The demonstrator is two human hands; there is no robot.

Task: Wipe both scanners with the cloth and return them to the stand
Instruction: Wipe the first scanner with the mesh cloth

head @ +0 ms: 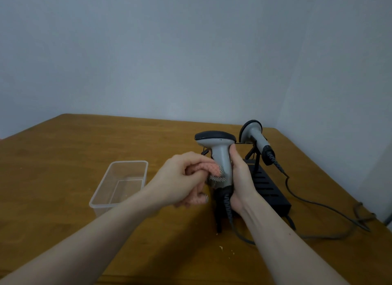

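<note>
Spanning most of the lower view, the wooden surface point(63, 157) carries the black stand point(269, 189), and this is where trouble could start: the cable point(318, 204) trails loosely off to the right, so a tug during wiping could, I judge, drag the stand or unseat the second scanner point(254, 136), which rests on the stand's far end. The held scanner point(218, 153) is upright just in front of the stand; its own coiled lead hangs below and might snag a stand leg on the way back. The right hand point(239, 178) has its grip wrapped round the handle, while the left hand point(180, 178) pinches the bunched pink cloth point(207, 170) against the handle's side. A slip there could tilt the scanner. A clear plastic tub point(127, 178) sits left. No brand or writing is legible.
</note>
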